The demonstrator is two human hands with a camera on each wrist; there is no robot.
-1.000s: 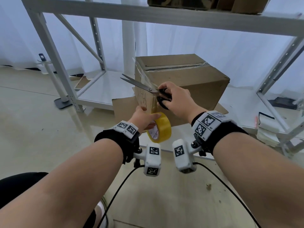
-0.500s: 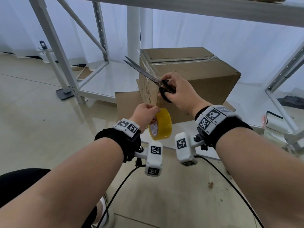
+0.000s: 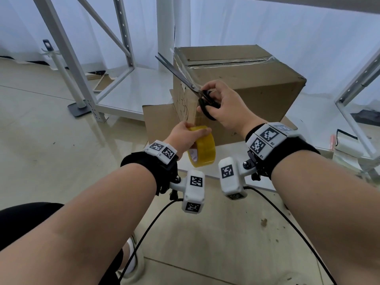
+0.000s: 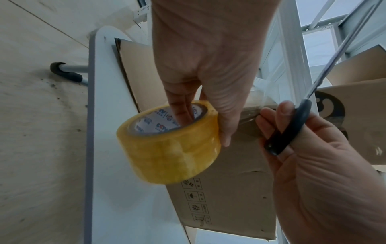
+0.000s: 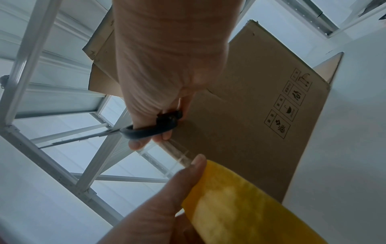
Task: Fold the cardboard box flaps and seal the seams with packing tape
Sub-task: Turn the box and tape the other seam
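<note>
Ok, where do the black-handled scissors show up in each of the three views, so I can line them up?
Head: black-handled scissors centre, in the right hand, blades up-left against the brown cardboard box.
Left wrist: black handle at right, blade running to the upper right.
Right wrist: centre-left, blades pointing left.
Shared landmark: the yellow roll of packing tape held by the left hand.

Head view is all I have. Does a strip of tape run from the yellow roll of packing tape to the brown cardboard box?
Observer: Yes, the right wrist view shows a clear tape strip stretched from the yellow roll of packing tape toward the brown cardboard box.
Operator: How is the roll held?
Observer: Left wrist view: the left hand has fingers inside the core, thumb outside.
Operator: Scissors?
Observer: The right hand grips the black-handled scissors; the visible strip passes beside the handle, uncut.
</note>
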